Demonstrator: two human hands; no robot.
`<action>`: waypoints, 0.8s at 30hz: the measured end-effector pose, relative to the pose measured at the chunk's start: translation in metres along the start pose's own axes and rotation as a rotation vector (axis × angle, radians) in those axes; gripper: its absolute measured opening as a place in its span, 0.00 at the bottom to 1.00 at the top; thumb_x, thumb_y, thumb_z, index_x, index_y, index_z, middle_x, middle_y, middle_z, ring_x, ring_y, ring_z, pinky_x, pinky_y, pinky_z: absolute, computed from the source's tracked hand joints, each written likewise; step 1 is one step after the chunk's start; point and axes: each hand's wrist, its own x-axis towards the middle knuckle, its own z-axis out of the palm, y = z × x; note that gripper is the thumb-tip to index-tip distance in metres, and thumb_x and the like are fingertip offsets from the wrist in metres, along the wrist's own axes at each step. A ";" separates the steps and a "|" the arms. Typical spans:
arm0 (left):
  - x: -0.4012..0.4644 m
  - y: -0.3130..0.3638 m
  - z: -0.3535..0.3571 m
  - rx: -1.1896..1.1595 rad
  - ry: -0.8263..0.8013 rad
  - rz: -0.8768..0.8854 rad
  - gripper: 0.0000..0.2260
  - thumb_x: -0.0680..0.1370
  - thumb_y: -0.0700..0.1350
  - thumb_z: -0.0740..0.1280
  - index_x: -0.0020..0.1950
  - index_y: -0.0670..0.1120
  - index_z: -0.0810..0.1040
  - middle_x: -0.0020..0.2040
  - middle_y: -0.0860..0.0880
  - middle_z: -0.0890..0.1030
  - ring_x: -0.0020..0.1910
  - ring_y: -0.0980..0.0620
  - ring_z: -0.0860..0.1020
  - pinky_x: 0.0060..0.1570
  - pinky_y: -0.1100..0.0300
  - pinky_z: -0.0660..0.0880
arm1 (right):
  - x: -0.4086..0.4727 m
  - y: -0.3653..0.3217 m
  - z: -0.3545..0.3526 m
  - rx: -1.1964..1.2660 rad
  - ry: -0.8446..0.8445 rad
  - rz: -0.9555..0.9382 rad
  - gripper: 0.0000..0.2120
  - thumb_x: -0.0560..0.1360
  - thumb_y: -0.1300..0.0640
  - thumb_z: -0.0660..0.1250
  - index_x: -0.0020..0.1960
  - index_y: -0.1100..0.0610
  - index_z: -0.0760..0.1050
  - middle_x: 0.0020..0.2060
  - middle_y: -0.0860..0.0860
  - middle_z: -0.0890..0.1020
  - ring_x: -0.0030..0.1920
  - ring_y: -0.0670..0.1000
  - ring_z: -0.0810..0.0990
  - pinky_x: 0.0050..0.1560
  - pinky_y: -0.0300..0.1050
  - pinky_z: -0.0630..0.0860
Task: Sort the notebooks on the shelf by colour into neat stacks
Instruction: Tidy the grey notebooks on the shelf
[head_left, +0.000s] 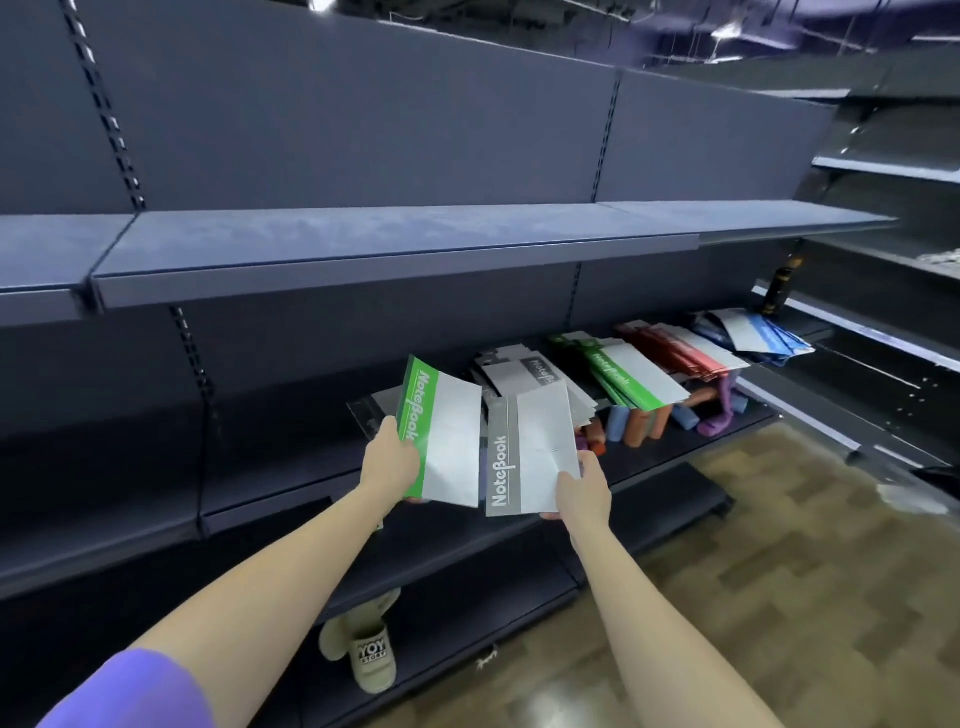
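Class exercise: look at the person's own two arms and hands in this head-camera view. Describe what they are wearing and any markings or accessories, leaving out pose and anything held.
Both forearms are bare from elbow to wrist. The left arm shows a short purple sleeve at the upper arm; no sleeve shows on the right arm. The left hand and right hand wear no gloves, and no watch, bracelet or ring is visible.

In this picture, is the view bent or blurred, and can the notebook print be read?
Head view: wide-angle bend curves the upper shelf and spreads the edges; "NoteBook" reads clearly on the green notebook in the left hand and the grey notebook in the right hand; the far stacks look soft.
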 end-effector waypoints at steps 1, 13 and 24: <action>0.004 0.006 0.005 0.020 0.030 -0.001 0.03 0.81 0.39 0.55 0.53 0.42 0.66 0.48 0.42 0.77 0.41 0.45 0.76 0.33 0.55 0.69 | 0.010 -0.001 -0.002 -0.031 0.002 -0.014 0.16 0.76 0.64 0.55 0.58 0.50 0.72 0.54 0.54 0.79 0.49 0.56 0.80 0.36 0.54 0.84; 0.107 0.048 0.068 0.070 0.074 -0.032 0.10 0.79 0.38 0.57 0.59 0.42 0.69 0.52 0.37 0.78 0.48 0.38 0.77 0.44 0.51 0.73 | 0.152 -0.032 -0.022 -0.306 -0.067 -0.083 0.16 0.75 0.64 0.59 0.63 0.57 0.72 0.53 0.56 0.78 0.52 0.58 0.75 0.47 0.48 0.69; 0.173 0.063 0.115 0.177 0.090 -0.177 0.15 0.81 0.39 0.57 0.68 0.41 0.67 0.59 0.38 0.78 0.45 0.40 0.77 0.29 0.56 0.70 | 0.253 -0.052 -0.028 -0.592 -0.301 -0.171 0.13 0.73 0.62 0.62 0.56 0.54 0.75 0.44 0.54 0.82 0.41 0.53 0.81 0.33 0.43 0.77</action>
